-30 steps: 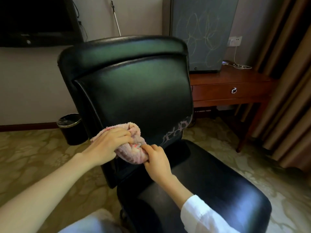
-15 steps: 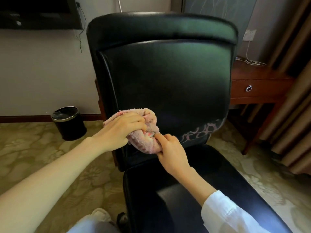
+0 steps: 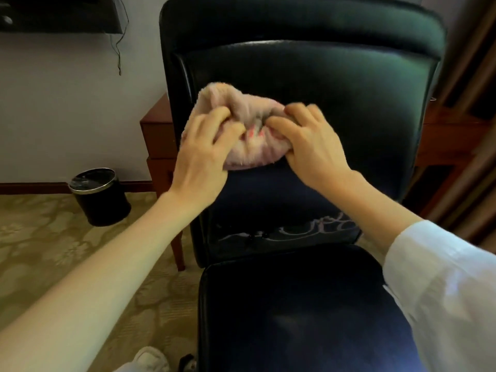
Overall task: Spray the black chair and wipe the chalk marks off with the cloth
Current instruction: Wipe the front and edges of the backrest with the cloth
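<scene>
The cloth (image 3: 241, 103), pink and bunched into a wad, is pressed against the middle of the chair (image 3: 335, 89) back. Both hands are clamped on it. The left hand (image 3: 206, 154) digs its curled fingers into the near-left side, and the right hand (image 3: 311, 143) pinches the right edge between thumb and fingers. Motion blur hides the finer finger detail.

Below the grip, along the bottom of the backrest just above the seat, the chalk marks (image 3: 316, 226) run in pale loops, not yet wiped. This looks like the wiping step, with the cloth being gathered or reset. The next move probably calls for bringing the wad down to those loops and rubbing firmly across them.

No spray bottle is in view. Left of the grip and lower, a bin (image 3: 99, 197) stands on the carpet. The chalk reads as scribble, not letters, and no label or brand is legible.
</scene>
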The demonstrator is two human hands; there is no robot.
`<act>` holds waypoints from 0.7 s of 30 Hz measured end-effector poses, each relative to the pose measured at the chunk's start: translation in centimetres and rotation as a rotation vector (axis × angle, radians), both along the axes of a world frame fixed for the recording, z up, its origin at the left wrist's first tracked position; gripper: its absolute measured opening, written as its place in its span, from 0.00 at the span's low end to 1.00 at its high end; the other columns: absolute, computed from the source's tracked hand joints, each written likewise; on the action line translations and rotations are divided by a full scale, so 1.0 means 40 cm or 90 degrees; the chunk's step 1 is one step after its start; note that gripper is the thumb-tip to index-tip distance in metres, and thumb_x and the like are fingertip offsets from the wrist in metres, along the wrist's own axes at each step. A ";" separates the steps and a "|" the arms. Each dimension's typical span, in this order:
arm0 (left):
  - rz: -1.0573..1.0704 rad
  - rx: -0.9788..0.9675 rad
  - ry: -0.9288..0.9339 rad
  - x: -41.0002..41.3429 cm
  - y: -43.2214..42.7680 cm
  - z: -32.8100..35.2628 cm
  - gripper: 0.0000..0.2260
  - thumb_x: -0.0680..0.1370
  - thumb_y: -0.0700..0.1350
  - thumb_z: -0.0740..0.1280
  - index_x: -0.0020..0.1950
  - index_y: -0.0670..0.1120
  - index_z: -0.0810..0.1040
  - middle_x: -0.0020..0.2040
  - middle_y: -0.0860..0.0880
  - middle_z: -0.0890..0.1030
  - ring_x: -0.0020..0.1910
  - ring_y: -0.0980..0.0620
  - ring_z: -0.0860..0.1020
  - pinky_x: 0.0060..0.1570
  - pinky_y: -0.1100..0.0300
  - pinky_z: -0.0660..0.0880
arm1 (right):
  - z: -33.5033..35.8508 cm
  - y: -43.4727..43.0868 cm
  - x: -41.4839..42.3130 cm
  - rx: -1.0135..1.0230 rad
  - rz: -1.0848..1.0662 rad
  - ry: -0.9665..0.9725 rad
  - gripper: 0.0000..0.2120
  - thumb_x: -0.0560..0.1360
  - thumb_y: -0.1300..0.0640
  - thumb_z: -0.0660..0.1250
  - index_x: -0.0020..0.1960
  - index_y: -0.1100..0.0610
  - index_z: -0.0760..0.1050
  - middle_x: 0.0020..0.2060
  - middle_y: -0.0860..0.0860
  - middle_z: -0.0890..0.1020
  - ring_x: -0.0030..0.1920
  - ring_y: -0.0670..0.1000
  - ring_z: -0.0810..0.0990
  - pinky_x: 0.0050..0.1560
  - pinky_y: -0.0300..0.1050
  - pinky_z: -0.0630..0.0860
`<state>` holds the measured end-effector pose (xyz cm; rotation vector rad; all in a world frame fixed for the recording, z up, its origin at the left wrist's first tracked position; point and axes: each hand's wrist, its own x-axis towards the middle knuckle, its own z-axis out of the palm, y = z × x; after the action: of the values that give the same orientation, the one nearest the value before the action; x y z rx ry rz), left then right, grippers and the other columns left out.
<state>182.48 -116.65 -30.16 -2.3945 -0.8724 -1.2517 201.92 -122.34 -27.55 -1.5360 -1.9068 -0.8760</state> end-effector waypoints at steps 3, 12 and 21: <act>0.020 0.040 0.037 0.012 0.009 -0.083 0.16 0.74 0.38 0.67 0.61 0.42 0.78 0.64 0.40 0.75 0.62 0.39 0.70 0.58 0.43 0.72 | -0.095 0.011 0.025 -0.018 0.021 0.037 0.20 0.70 0.64 0.67 0.62 0.57 0.75 0.61 0.60 0.74 0.53 0.60 0.73 0.41 0.54 0.77; 0.019 0.116 0.048 -0.007 -0.074 -0.366 0.12 0.78 0.36 0.61 0.53 0.39 0.83 0.51 0.41 0.82 0.51 0.43 0.71 0.53 0.54 0.68 | -0.396 -0.052 0.021 -0.050 0.095 0.072 0.17 0.74 0.57 0.59 0.61 0.59 0.78 0.61 0.58 0.70 0.51 0.54 0.71 0.46 0.40 0.70; 0.029 -0.146 0.139 -0.010 -0.071 -0.611 0.16 0.70 0.41 0.57 0.48 0.43 0.83 0.49 0.46 0.81 0.49 0.46 0.71 0.39 0.45 0.79 | -0.671 -0.044 0.000 -0.161 0.034 0.029 0.18 0.72 0.54 0.58 0.57 0.55 0.80 0.55 0.55 0.74 0.54 0.53 0.70 0.47 0.45 0.79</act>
<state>182.07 -119.49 -54.59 -2.6093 -1.0435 -0.8922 201.93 -124.10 -54.38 -1.6230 -2.0781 -0.5891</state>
